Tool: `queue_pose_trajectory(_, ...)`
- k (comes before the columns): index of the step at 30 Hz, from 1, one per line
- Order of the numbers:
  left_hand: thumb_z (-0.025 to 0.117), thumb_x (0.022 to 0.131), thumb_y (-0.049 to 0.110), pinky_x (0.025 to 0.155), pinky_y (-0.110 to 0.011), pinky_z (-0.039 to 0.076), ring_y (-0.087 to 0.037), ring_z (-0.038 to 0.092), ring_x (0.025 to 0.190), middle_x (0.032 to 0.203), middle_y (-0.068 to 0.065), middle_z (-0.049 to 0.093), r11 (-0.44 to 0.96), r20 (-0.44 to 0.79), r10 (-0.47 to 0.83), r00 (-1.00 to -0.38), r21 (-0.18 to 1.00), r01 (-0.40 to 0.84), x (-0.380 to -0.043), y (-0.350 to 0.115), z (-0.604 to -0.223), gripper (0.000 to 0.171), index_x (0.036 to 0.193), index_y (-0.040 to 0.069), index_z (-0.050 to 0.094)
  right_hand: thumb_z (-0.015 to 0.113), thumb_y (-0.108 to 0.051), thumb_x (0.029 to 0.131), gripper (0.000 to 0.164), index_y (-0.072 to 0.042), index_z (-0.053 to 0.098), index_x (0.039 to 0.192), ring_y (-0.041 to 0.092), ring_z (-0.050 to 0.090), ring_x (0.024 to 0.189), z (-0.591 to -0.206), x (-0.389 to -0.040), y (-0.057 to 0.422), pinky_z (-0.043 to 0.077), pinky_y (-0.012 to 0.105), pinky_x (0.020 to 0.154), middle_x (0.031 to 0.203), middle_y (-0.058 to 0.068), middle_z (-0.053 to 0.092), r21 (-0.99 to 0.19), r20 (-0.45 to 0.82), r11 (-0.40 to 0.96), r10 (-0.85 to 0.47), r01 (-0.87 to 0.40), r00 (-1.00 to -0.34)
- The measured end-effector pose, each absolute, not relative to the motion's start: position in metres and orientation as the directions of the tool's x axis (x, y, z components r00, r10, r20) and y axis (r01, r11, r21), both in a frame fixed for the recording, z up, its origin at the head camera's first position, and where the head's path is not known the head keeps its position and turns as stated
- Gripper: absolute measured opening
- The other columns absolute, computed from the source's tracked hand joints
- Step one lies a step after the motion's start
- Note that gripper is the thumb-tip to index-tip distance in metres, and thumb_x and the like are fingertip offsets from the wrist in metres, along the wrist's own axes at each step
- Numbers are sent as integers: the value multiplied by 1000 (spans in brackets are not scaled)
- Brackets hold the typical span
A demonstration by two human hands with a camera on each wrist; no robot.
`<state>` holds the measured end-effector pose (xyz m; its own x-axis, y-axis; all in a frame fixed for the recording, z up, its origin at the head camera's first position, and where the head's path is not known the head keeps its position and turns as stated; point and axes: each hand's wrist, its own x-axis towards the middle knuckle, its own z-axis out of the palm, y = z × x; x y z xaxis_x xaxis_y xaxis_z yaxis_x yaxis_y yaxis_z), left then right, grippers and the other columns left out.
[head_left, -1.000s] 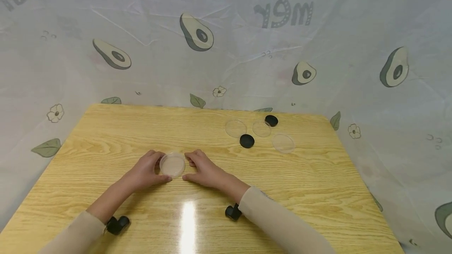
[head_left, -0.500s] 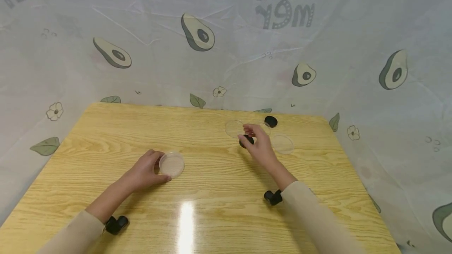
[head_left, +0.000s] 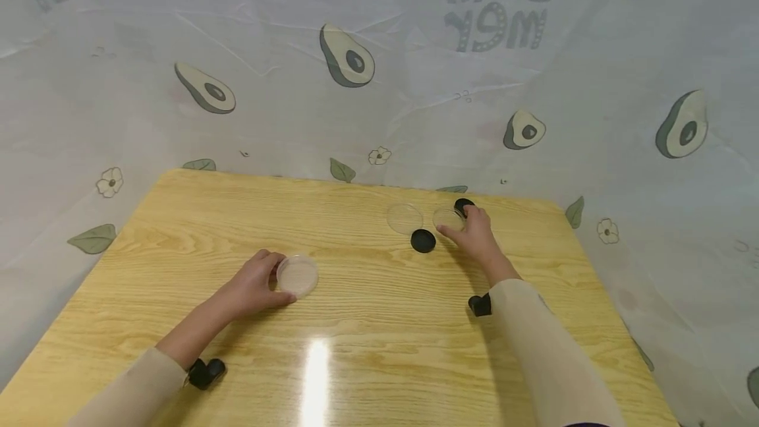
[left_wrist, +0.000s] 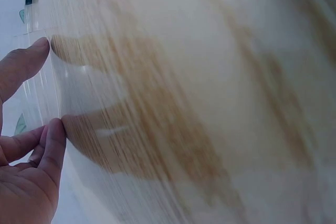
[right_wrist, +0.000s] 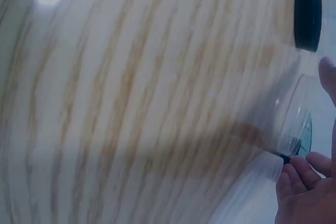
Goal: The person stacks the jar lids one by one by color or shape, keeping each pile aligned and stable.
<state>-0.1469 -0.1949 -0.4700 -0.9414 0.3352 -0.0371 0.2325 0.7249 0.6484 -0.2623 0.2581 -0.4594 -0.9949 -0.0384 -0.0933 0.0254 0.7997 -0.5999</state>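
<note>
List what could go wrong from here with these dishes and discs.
The right hand spans a clear dish, its fingertips close to the rear black disc, which it might nudge. Its thumb is near the front black disc, which could get bumped. The left hand holds another clear dish at one side, so it might swivel if knocked.

Before me, a creased pale-grey sheet (head_left: 284,127) printed with green avocados (head_left: 348,56) borders the yellow wood-grain table (head_left: 385,354) far, left and right; white glare (head_left: 316,381) streaks the table's near part.
</note>
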Motion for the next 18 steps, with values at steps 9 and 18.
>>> queue_pose_trajectory(9, 93, 78, 27, 85, -43, 53, -24, 57, 96, 112, -18, 60, 730, -45, 331, -943, 645, 226, -149, -195, -472, 73, 133, -9, 60, 69, -43, 100, 94, 14, 21, 157, 59, 17, 152, -467, -268, 256, 29, 68, 120, 159, 43, 21, -508, -138, 860, -36, 40, -990)
queue_pose_trajectory(18, 92, 80, 27, 87, -45, 54, -25, 58, 98, 113, -18, 59, 727, -46, 327, -944, 651, 220, -149, -196, -472, 73, 134, -8, 59, 68, -41, 101, 88, 16, 27, 155, 58, 25, 148, -469, -270, 257, 32, 67, 119, 155, 42, 31, -511, -114, 859, -61, 7, -992)
